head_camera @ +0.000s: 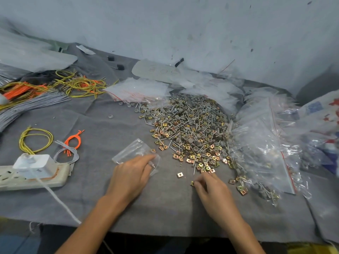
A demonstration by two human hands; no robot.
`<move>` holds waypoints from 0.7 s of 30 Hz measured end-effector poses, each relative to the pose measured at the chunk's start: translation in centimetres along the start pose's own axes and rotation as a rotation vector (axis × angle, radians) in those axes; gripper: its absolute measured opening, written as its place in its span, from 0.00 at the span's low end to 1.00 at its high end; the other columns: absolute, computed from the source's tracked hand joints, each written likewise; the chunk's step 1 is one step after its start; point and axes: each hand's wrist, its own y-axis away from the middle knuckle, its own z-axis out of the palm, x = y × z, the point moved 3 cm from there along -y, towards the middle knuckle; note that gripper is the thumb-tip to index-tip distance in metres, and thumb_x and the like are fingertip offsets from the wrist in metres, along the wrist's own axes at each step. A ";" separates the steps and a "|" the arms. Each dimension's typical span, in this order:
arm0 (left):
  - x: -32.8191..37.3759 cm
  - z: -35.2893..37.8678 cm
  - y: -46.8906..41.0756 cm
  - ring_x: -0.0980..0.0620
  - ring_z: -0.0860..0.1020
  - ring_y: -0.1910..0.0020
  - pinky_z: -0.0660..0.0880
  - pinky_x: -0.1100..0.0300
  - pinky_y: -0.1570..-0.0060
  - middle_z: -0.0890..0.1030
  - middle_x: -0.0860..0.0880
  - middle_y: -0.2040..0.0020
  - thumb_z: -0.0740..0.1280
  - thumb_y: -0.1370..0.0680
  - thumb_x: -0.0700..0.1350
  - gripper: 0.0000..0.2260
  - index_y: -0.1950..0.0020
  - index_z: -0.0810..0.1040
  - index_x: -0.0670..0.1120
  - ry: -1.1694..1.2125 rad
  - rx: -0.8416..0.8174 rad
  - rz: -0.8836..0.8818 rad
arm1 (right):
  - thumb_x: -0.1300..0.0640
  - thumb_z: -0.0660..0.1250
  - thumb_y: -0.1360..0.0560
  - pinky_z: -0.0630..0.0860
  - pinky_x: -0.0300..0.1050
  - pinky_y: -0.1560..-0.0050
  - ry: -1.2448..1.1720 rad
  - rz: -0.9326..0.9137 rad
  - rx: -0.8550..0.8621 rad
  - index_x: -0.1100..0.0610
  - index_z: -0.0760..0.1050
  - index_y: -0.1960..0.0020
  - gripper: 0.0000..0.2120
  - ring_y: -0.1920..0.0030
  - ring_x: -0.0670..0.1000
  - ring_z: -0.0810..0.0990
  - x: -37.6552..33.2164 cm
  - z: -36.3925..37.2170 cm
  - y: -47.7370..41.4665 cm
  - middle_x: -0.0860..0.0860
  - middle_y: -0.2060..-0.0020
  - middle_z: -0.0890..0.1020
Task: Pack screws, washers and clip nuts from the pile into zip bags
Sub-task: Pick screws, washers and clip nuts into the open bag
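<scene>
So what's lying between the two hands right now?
Head view: one loose clip nut on the grey cloth, between the left hand and right hand.

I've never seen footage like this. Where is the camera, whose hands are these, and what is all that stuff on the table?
No machine here: a person works with bare hands, and the single picture comes from a camera worn on their head, looking down. The left hand rests on a clear zip bag lying on the grey cloth. The right hand pinches a small brass-coloured clip nut just in front of the pile of screws, washers and clip nuts. Filled bags lie heaped to the right of the pile, empty bags behind it. On the left are a power strip with a white adapter and loops of coloured wire.
</scene>
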 end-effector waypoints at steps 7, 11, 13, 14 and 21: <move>0.3 -0.3 0.1 0.44 0.84 0.56 0.79 0.52 0.64 0.87 0.49 0.50 0.55 0.24 0.50 0.20 0.40 0.83 0.51 -0.011 0.007 0.069 | 0.52 0.62 0.18 0.70 0.46 0.52 -0.208 -0.063 -0.013 0.47 0.70 0.53 0.06 0.54 0.43 0.73 -4.4 1.5 -0.3 0.43 0.55 0.75; 0.4 -0.6 0.4 0.46 0.84 0.57 0.79 0.53 0.66 0.87 0.51 0.51 0.56 0.23 0.50 0.19 0.41 0.84 0.50 -0.004 0.016 0.083 | 0.53 0.64 0.20 0.71 0.48 0.51 -0.281 -0.099 0.016 0.49 0.73 0.54 0.04 0.54 0.46 0.75 -8.3 3.3 -2.1 0.45 0.57 0.78; 0.5 -0.8 0.6 0.46 0.84 0.56 0.79 0.54 0.65 0.87 0.51 0.51 0.57 0.23 0.50 0.19 0.41 0.84 0.49 0.019 0.021 0.092 | 0.51 0.64 0.20 0.72 0.50 0.51 -0.228 -0.098 0.003 0.50 0.75 0.52 0.04 0.52 0.51 0.77 -9.4 4.5 -2.9 0.46 0.55 0.79; 0.5 -0.8 0.6 0.47 0.84 0.55 0.79 0.54 0.64 0.87 0.51 0.50 0.57 0.23 0.49 0.19 0.41 0.84 0.49 0.036 0.023 0.097 | 0.49 0.64 0.20 0.72 0.50 0.51 -0.193 -0.095 0.021 0.49 0.75 0.51 0.04 0.51 0.52 0.77 -9.7 4.9 -3.1 0.46 0.54 0.79; 0.3 -0.8 0.7 0.49 0.84 0.59 0.77 0.56 0.67 0.87 0.50 0.54 0.58 0.24 0.47 0.18 0.42 0.84 0.47 0.024 0.096 0.105 | 0.49 0.72 0.24 0.72 0.43 0.60 -0.343 -0.119 0.179 0.48 0.79 0.57 0.05 0.63 0.43 0.76 -7.9 4.3 -3.9 0.42 0.67 0.77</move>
